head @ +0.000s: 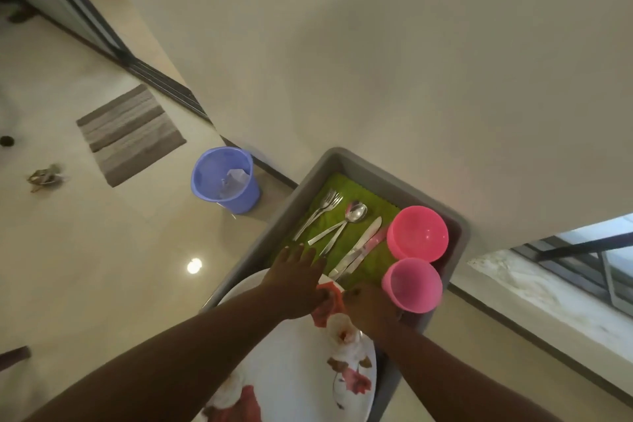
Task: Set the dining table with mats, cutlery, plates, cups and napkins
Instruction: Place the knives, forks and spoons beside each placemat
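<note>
Both hands in the tray (310, 178), going for cutlery

L hand (294, 279) flat, fingers apart; forks (320, 212) at its 12, handles toward it. R hand (368, 305): grip can't tell.

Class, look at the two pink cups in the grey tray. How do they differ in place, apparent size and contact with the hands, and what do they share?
The farther pink cup sits near the tray's far corner; the nearer pink cup sits in front of it, closer to the person. The farther cup looks wider, the nearer narrower. The right hand is right beside the nearer cup, whereas nothing is near the farther one. Both are pink plastic, open side visible, apparently empty, beside the cutlery.
</note>
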